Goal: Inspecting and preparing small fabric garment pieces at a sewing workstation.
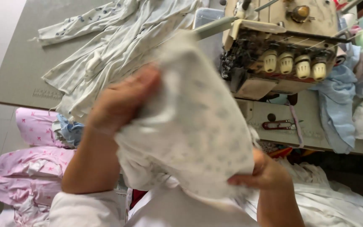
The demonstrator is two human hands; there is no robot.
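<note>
Two hands, one piece of white printed fabric (190, 126) held up between them, in front of the overlock sewing machine (282, 46). Left hand (120, 103) clutches its upper edge, fingers closed; right hand (263, 172) pinches the lower corner. Four tension knobs (295, 63) on machine. One red thread snips (278, 124) on table (17, 71). Three pink folded garments (30, 164) stacked at left.

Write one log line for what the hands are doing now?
left hand: grips cloth top | right hand: pinches cloth bottom | cloth: lifted before sewing machine
</note>
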